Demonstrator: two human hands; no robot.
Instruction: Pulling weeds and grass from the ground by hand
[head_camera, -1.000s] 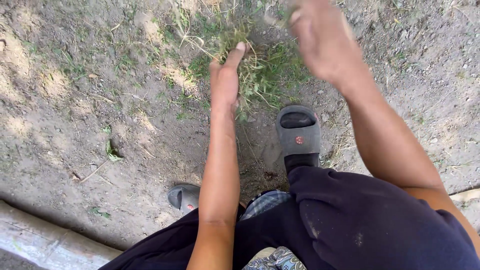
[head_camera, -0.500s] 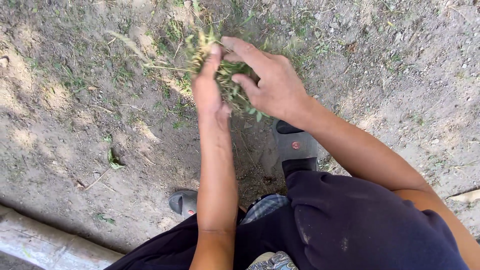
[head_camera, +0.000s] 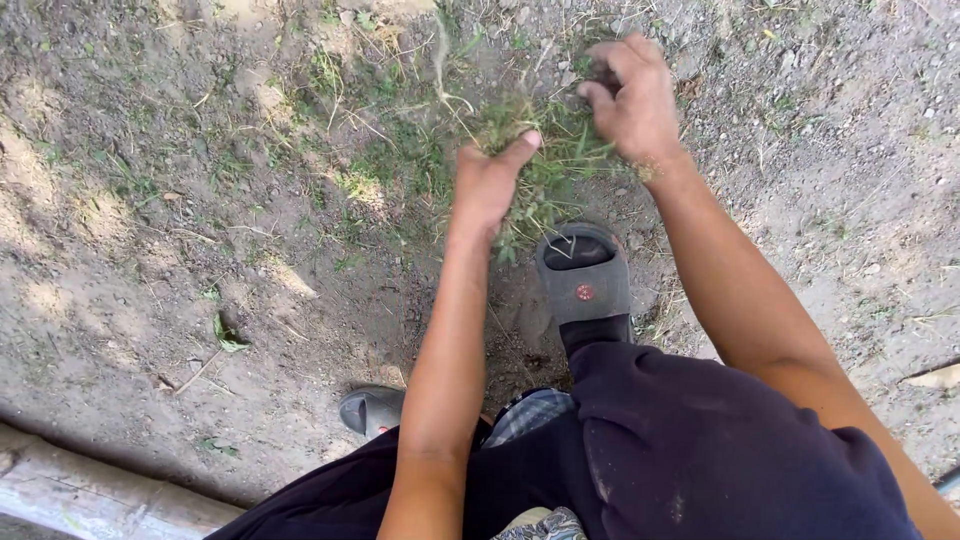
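My left hand (head_camera: 490, 180) grips a bunch of green grass and weeds (head_camera: 545, 165) that hangs just above the bare dirt, thumb pressed against the top of the clump. My right hand (head_camera: 632, 100) is a little to the right and farther away, fingers curled in, pinching a small bit of dark debris or grass; what exactly it holds is too small to tell. Both hands are above my right foot in a grey slipper (head_camera: 583, 280).
A patch of short grass (head_camera: 400, 160) grows in the dirt left of the hands. My other grey slipper (head_camera: 372, 408) is lower left. A concrete kerb (head_camera: 80, 490) runs along the bottom left corner. Small stones are scattered at right.
My right hand, which was over the clump together with the left, has pulled away to the right and up. The left hand keeps the grass bunch and has shifted slightly right.
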